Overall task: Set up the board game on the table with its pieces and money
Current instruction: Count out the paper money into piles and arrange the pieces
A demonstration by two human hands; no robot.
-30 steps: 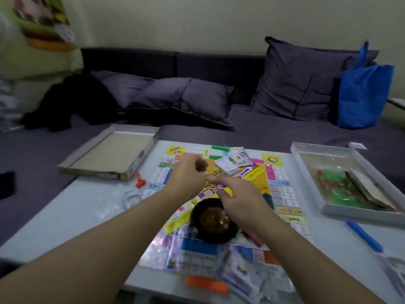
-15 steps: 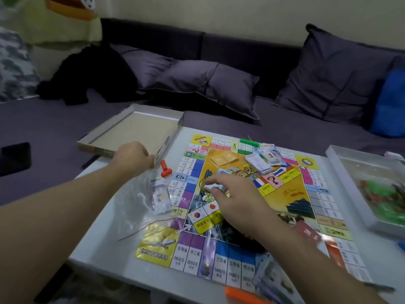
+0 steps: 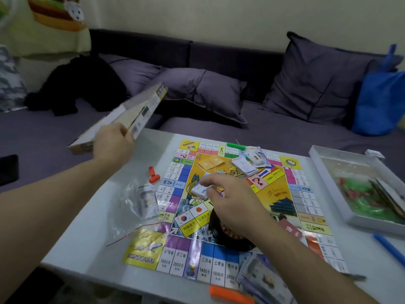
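While the left hand [image 3: 112, 142] grips the near edge of the cardboard box lid [image 3: 122, 119], the lid hangs tilted in the air off the counter's far left corner, its far end raised over the sofa [image 3: 252, 115]. In this one head view the lid is blurred, so the print on its side cannot be read.

The game board [image 3: 230, 207] lies flat across the middle of the white counter [image 3: 87, 238]. Over the board's centre the right hand [image 3: 232, 202] has its fingers curled round a small white card stack [image 3: 199, 190], held just above the board. Under that wrist sits a dark round dish [image 3: 228, 235], partly hidden.

More cards [image 3: 244, 166] lie loose near the board's far edge, beside a green piece [image 3: 236, 146]. By the board's left edge rest a red piece [image 3: 153, 175] and a clear plastic bag [image 3: 140, 207] with paper money inside. Banknotes [image 3: 260, 275] and an orange piece [image 3: 230, 296] lie at the counter's near edge. At the right edge stands a white tray [image 3: 324, 170] with green and red bits under plastic, and a blue stick [image 3: 389, 249] lies just before it.
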